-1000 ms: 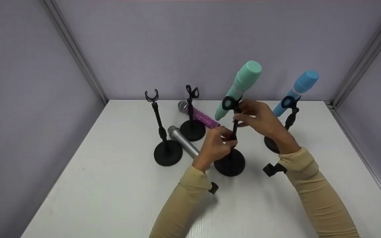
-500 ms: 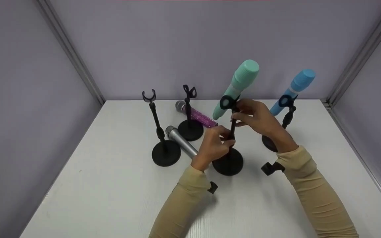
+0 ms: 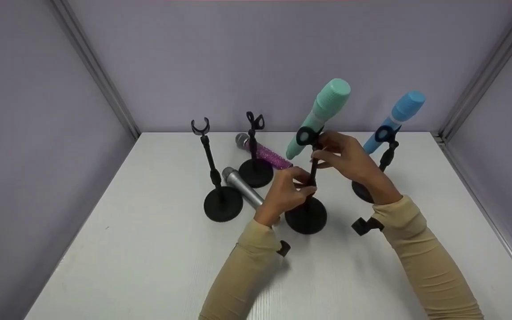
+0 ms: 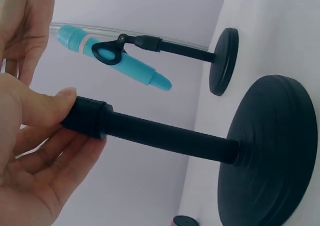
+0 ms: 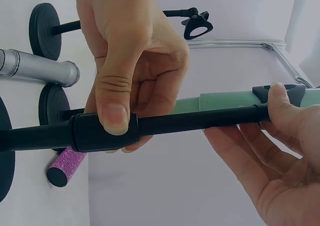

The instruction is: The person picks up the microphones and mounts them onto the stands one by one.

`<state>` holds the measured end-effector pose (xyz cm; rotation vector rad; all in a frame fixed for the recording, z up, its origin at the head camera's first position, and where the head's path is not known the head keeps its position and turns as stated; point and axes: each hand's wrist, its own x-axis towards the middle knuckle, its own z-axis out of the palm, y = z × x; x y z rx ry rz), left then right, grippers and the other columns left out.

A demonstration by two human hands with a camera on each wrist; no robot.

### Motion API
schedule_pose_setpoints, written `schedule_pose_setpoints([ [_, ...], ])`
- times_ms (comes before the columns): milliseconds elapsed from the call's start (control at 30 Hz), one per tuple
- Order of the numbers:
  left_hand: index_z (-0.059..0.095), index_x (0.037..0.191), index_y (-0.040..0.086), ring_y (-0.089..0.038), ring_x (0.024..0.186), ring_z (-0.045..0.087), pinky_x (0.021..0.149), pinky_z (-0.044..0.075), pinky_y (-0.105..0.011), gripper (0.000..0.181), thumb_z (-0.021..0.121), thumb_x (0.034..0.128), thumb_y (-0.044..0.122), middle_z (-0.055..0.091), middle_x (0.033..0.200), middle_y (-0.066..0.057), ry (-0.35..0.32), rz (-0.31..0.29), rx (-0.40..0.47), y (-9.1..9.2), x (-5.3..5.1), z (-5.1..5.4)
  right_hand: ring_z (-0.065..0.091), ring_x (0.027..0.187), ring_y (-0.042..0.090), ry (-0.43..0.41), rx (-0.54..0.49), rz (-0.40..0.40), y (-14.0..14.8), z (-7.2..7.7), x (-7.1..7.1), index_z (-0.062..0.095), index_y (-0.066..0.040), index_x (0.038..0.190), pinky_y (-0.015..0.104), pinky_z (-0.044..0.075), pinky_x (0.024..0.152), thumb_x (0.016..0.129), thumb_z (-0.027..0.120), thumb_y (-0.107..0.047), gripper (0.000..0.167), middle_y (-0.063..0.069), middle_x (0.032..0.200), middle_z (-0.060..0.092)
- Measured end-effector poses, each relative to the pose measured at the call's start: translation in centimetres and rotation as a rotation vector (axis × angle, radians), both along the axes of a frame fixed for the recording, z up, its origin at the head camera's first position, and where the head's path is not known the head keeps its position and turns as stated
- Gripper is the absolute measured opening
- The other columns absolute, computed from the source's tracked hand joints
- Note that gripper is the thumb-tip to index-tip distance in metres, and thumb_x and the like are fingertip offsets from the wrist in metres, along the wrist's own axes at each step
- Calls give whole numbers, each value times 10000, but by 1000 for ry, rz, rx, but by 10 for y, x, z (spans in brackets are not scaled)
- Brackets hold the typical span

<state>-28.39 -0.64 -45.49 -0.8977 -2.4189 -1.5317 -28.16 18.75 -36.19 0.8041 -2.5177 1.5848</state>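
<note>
A mint-green microphone [image 3: 327, 106] sits tilted in the clip of a black desktop microphone stand [image 3: 306, 217]. My left hand [image 3: 285, 191] pinches the stand's thick collar [image 4: 87, 117] partway up the pole, thumb on one side and fingers on the other. Higher up, just under the clip, my right hand [image 3: 345, 155] holds the upper pole [image 5: 200, 121] between thumb and fingers. The round base appears to rest on the white table. In the right wrist view, part of the microphone is hidden behind the left hand.
A blue microphone [image 3: 407, 106] rests in another stand at right. Two stands with bare clips, the left stand [image 3: 223, 204] and the rear stand [image 3: 256, 172], stand at left. A silver microphone [image 3: 242, 186] and a glittery pink microphone [image 3: 271, 156] lie by them. Walls enclose the table.
The head view has shifted slightly. Both hands keep their grips on the stand, and the mint-green microphone stays in its clip.
</note>
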Motion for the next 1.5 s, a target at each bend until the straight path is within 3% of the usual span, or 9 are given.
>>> schedule_pose_setpoints([
  [167, 756, 1047, 32, -155, 949, 740, 854, 631, -323, 160, 788, 903, 91, 764, 1014, -94, -28, -77, -37, -4, -4, 1, 705, 1068, 187, 6, 33, -26, 3, -2, 5, 599, 33, 1246, 278, 621, 863, 1011, 660, -126, 290, 146, 1105, 654],
  [267, 763, 1098, 54, -181, 1025, 725, 900, 623, -366, 227, 809, 897, 150, 775, 1070, -76, -13, -83, -123, -9, -5, 3, 693, 1144, 260, 9, 83, -33, 7, -9, 8, 600, -28, 1302, 359, 612, 931, 1004, 680, -167, 338, 145, 1189, 678],
  [433, 751, 1206, 90, -229, 1151, 685, 989, 569, -334, 399, 867, 844, 210, 762, 1208, -49, -22, 13, -341, -16, -4, 0, 639, 1264, 369, -33, 152, 6, 16, -31, 9, 592, -83, 1372, 510, 565, 1012, 969, 729, -170, 434, 144, 1344, 645],
  [633, 715, 1280, 83, -276, 1231, 656, 1041, 540, -404, 570, 929, 762, 184, 725, 1304, -72, -134, 123, -503, -13, -3, -13, 603, 1296, 451, -75, 256, 12, 24, -59, 8, 551, -12, 1446, 543, 548, 1021, 934, 765, -147, 571, 217, 1476, 568],
  [867, 707, 1316, 124, -284, 1285, 620, 1060, 527, -453, 654, 959, 715, 188, 702, 1347, -62, -258, 154, -635, -6, -2, -21, 554, 1339, 487, -91, 408, -36, 25, -88, 8, 544, -7, 1461, 589, 511, 1049, 909, 795, -191, 633, 251, 1513, 532],
  [1067, 692, 1313, 96, -274, 1311, 596, 1109, 494, -415, 662, 956, 706, 118, 683, 1349, -86, -271, 160, -650, -7, 0, -24, 527, 1375, 470, -92, 504, -14, 22, -108, 10, 565, 4, 1437, 609, 465, 1100, 861, 837, -199, 669, 237, 1494, 560],
  [1200, 692, 1305, 85, -269, 1314, 585, 1122, 481, -407, 671, 957, 688, 70, 672, 1353, -98, -304, 149, -633, -8, 0, -25, 520, 1391, 453, -96, 515, 6, 19, -120, 10, 591, -13, 1418, 624, 417, 1140, 833, 859, -179, 664, 224, 1472, 586],
  [1367, 693, 1295, 60, -264, 1254, 625, 1076, 519, -412, 687, 960, 663, 25, 700, 1314, -102, -354, 113, -624, -8, 2, -25, 574, 1338, 432, -117, 506, 26, 15, -131, 15, 616, 14, 1377, 587, 492, 1078, 811, 882, -183, 656, 225, 1425, 623],
  [1500, 682, 1296, 51, -268, 1243, 634, 1076, 521, -421, 692, 956, 662, 13, 705, 1297, -100, -365, 107, -625, -7, 3, -25, 612, 1287, 422, -80, 523, 33, 12, -138, 17, 639, 54, 1329, 571, 512, 1054, 803, 892, -188, 632, 238, 1372, 655],
])
